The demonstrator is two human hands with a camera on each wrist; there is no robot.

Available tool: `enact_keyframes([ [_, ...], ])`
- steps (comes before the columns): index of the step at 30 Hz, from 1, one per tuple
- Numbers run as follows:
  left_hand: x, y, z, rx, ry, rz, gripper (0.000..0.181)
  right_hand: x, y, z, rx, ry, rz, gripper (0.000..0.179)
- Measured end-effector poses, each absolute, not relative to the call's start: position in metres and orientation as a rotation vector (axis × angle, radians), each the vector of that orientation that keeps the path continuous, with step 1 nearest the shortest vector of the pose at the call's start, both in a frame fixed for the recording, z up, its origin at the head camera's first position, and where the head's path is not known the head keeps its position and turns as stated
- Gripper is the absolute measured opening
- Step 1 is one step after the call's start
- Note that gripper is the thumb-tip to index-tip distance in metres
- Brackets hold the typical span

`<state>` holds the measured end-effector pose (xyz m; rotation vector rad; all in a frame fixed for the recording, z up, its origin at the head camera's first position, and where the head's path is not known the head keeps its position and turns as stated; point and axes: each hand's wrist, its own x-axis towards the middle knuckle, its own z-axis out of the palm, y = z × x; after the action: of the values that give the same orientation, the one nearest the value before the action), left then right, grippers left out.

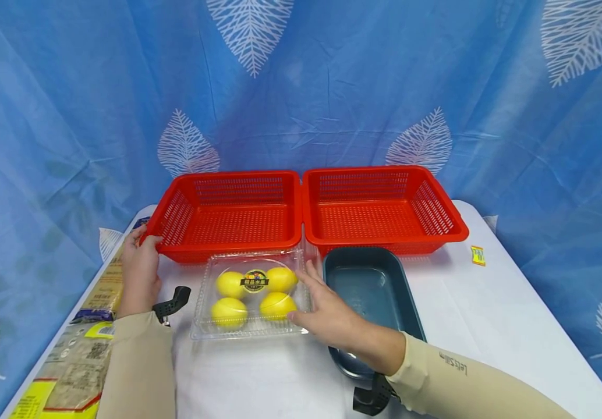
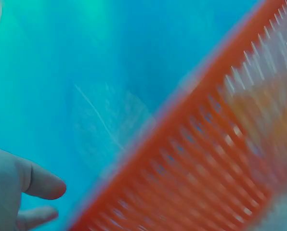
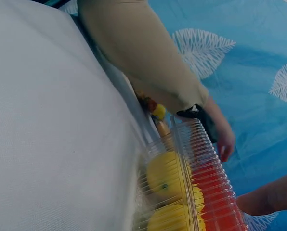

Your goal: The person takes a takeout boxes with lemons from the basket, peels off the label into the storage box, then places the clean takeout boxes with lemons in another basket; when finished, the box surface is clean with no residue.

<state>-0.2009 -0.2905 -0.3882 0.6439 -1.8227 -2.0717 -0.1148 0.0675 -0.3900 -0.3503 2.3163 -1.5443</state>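
Observation:
A clear plastic box (image 1: 252, 334) with several yellow fruits (image 1: 229, 313) inside and a dark label (image 1: 255, 281) on its lid lies in front of the left red basket (image 1: 235, 251). My right hand (image 1: 332, 311) is at the right side of the box, thumb and fingers spread, fingertips right at its edge. At the basket's front left corner is my left hand (image 1: 141, 265), its fingers by the rim. In the left wrist view, a gap shows between the left fingers (image 2: 45, 185) and the blurred basket (image 2: 182, 159).
A second red basket (image 1: 385, 240) stands beside the first. Below it is a dark blue tray (image 1: 366, 288), partly hidden under my right forearm. Printed packages (image 1: 81, 355) line the table's left edge. A small yellow packet (image 1: 478, 256) lies at the right. Blue curtain (image 1: 332, 87) hangs behind.

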Motion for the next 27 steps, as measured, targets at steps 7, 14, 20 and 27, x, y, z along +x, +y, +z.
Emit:
enact_keyframes([
  [7, -0.173, -0.258, -0.328, 0.626, -2.046, -1.730, 0.067, -0.115, 0.070, -0.393, -0.381, 2.361, -1.521, 0.081],
  [14, -0.123, -0.222, -0.313, 0.142, -2.409, -1.517, 0.067, -0.116, 0.070, -0.392, -0.412, 2.363, -1.505, 0.082],
  [20, -0.102, -0.225, -0.349, -0.057, -2.758, -1.396, 0.080, -0.117, 0.071, -0.391, -0.403, 2.370, -1.491, 0.082],
  [27, -0.101, -0.233, -0.391, -0.066, -2.861, -1.658, 0.096, -0.117, 0.071, -0.393, -0.400, 2.352, -1.495, 0.082],
])
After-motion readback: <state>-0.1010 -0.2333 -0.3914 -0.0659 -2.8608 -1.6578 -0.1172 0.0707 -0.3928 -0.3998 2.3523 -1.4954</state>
